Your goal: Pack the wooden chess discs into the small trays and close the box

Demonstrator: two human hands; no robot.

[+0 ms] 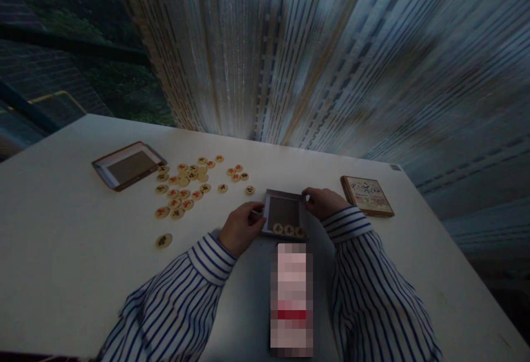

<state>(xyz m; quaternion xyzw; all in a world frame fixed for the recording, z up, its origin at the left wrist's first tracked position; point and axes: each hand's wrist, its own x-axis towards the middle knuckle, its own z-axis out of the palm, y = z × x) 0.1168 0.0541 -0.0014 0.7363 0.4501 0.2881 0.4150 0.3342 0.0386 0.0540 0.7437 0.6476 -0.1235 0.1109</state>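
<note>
A small shallow open box [267, 207] lies on the table in front of me. Three round Chinese chess pieces [289, 230] with dark characters sit in a row along its near side. My left hand [242, 228] grips the box's left wall, thumb and fingers curled; whether a piece is also between them I cannot make out. At the far right corner, my right hand [325, 203] pinches the box's edge. To the left of the box, several loose wooden pieces [187, 204] with red or dark characters are scattered, some overlapping. One dark-marked piece [163, 241] lies apart, nearer me.
Another open tray [108, 180] rests at the far left, touching the scattered pieces. A closed box with a printed lid [370, 195] is on the right. Close to me lies a blurred-out, phone-shaped object [292, 296]. A string curtain [265, 53] hangs behind the white table [83, 273].
</note>
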